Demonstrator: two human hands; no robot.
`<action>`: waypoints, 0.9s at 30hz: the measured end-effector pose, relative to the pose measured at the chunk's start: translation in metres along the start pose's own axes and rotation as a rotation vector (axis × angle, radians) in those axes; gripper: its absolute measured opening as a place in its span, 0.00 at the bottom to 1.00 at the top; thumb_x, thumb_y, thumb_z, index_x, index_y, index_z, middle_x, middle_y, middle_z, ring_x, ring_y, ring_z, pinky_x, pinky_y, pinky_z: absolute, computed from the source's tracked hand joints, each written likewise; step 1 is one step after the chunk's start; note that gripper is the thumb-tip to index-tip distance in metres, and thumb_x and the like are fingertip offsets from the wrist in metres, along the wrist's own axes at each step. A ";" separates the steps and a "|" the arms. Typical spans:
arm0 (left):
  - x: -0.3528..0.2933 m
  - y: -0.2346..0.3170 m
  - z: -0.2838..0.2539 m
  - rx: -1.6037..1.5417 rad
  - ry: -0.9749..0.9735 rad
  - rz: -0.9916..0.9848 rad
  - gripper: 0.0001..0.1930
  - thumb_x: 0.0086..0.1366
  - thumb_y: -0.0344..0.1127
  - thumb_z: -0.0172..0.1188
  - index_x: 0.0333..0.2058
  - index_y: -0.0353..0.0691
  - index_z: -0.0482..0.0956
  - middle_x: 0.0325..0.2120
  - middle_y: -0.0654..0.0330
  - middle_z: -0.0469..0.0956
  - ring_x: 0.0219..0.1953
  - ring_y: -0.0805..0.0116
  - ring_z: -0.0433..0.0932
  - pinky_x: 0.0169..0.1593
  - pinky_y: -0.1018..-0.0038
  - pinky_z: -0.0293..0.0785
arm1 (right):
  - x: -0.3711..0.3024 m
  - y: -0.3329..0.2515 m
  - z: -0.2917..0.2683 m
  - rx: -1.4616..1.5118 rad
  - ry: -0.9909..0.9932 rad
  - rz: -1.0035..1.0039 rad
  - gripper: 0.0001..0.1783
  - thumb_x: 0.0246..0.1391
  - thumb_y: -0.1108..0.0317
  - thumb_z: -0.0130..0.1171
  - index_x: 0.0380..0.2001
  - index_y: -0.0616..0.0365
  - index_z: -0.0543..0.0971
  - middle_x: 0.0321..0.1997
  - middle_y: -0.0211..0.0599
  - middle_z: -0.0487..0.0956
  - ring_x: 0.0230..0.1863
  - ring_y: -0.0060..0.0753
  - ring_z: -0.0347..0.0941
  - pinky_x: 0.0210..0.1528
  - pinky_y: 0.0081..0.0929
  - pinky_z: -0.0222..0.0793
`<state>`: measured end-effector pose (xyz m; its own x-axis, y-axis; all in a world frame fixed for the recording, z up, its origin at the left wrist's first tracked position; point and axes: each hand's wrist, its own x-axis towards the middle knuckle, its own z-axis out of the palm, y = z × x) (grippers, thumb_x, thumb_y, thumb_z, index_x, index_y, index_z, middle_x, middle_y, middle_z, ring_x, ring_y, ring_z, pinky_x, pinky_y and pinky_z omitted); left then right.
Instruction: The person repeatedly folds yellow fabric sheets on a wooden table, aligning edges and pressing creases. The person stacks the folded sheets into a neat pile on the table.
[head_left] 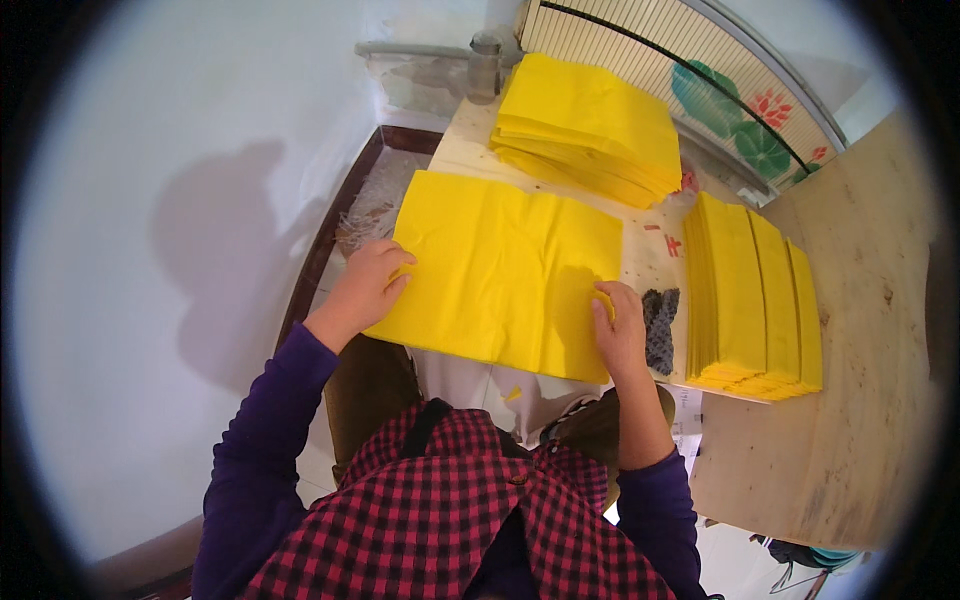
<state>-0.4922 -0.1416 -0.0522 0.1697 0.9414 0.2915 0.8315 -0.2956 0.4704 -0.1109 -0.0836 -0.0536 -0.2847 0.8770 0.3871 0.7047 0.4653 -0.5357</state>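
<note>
A wide yellow cloth-like sheet (490,270), creased down its middle, lies flat in front of me and reaches over the table's near edge. It may be the top of several layers; I cannot tell. My left hand (368,285) is over its left edge, thumb and fingers apart and slightly curved on the yellow surface. At the right edge is my right hand (622,325), fingers bent and thumb apart from them, casting a shadow on the sheet. Neither hand visibly grips it. Behind the sheet stands a thick pile of yellow sheets (590,115).
Folded yellow stacks (735,290) sit at the right, beside a wooden board (850,300). A dark textured cloth (660,330) and red scraps (672,244) lie on the pale wooden table (645,270). A clear jug (485,68) stands at the back left, near the white wall (120,250).
</note>
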 end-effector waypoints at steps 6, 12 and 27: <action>0.048 -0.021 0.013 -0.030 -0.001 0.017 0.10 0.57 0.27 0.59 0.39 0.36 0.77 0.39 0.50 0.75 0.47 0.47 0.72 0.53 0.60 0.69 | 0.047 0.014 0.022 -0.069 -0.075 0.019 0.14 0.55 0.71 0.55 0.45 0.63 0.76 0.49 0.53 0.74 0.54 0.56 0.67 0.58 0.42 0.63; 0.047 -0.031 -0.001 -0.006 0.035 0.055 0.08 0.58 0.26 0.57 0.37 0.36 0.77 0.38 0.50 0.75 0.46 0.47 0.72 0.51 0.59 0.69 | 0.044 0.021 0.006 -0.050 -0.029 0.047 0.14 0.56 0.70 0.55 0.45 0.64 0.75 0.51 0.51 0.74 0.55 0.55 0.67 0.59 0.41 0.63; 0.049 -0.038 0.000 -0.060 0.003 0.102 0.10 0.62 0.26 0.52 0.43 0.35 0.74 0.44 0.47 0.73 0.50 0.48 0.71 0.57 0.62 0.65 | 0.021 0.010 0.003 -0.016 -0.031 0.109 0.12 0.58 0.71 0.53 0.44 0.64 0.76 0.46 0.49 0.76 0.52 0.51 0.70 0.55 0.38 0.65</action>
<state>-0.5156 -0.0841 -0.0558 0.2503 0.9053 0.3432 0.7767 -0.3994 0.4871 -0.1117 -0.0599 -0.0529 -0.2252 0.9257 0.3039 0.7429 0.3650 -0.5611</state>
